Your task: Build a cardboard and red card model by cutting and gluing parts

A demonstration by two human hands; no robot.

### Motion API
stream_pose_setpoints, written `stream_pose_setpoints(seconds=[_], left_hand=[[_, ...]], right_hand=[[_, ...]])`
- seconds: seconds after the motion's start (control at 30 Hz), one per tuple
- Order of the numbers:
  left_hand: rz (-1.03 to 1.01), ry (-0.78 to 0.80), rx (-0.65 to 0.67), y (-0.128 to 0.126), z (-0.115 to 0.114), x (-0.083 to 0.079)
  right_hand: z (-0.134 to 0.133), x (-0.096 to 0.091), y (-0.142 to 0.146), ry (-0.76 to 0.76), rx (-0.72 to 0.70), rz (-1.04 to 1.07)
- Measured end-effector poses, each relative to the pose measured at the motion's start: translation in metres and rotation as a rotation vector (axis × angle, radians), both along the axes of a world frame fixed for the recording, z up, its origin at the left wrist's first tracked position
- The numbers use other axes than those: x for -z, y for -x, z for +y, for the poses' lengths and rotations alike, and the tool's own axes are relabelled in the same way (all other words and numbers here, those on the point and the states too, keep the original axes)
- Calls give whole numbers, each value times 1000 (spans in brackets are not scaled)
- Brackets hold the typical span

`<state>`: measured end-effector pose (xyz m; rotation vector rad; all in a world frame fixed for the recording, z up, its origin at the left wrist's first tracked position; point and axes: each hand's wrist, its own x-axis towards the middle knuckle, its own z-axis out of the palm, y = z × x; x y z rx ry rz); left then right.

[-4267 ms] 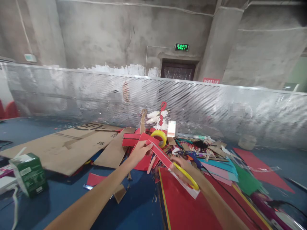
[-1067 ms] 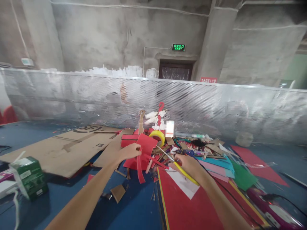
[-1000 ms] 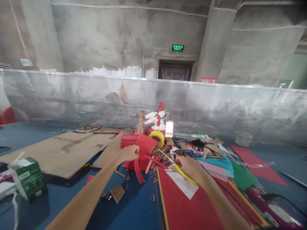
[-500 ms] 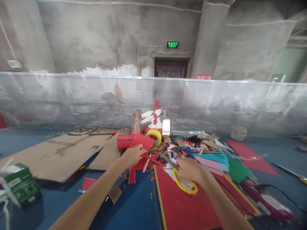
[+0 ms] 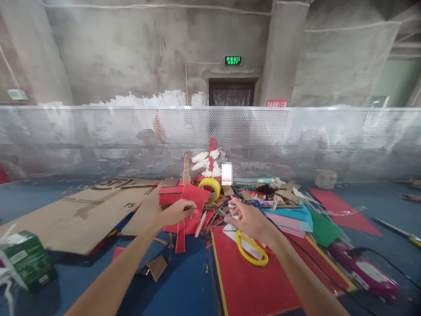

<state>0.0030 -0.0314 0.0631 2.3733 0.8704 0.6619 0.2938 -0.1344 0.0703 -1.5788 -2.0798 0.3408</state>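
My left hand (image 5: 180, 212) is closed over a piece of red paper (image 5: 194, 193), fingertips pinched together. What lies between the fingertips, if anything, is too small to make out. My right hand (image 5: 248, 219) hovers above the clutter with thumb and fingers apart, holding nothing. Beneath it are the scissors, whose yellow handle (image 5: 241, 248) rests over a white scrap on a large red board (image 5: 253, 281); the hand partly hides their blades. A narrow red strip (image 5: 180, 237) hangs below my left hand, and a pink strip (image 5: 200, 224) lies just right of it.
Flattened cardboard (image 5: 82, 215) spreads on the left, with a green box (image 5: 28, 259) nearer. A yellow tape roll (image 5: 213, 186) and white flowers (image 5: 200, 162) stand behind the scraps. On the right are blue sheets (image 5: 296, 215), a purple corded device (image 5: 365, 272) and a cutter knife (image 5: 397, 232).
My right hand has let go of the scissors, which now lie on the red board, and its fingers have spread. The long red strip by my left fingers no longer shows.
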Motion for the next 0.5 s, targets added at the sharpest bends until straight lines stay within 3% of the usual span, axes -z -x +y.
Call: stream_pose_setpoints(seconds=[0.1,0.27,0.33,0.5], left_hand=[[-12,46,40,-8,-9,-1],[80,63,194,-20,-27,-5],[111,35,196,-24,-32,-7],[172,3,160,-26,-34,-8]], right_hand=[[1,9,15,-23,-106,156],[0,21,37,-109,-293,260],[1,23,42,-141,-357,300],[10,30,44,-86,-283,493]])
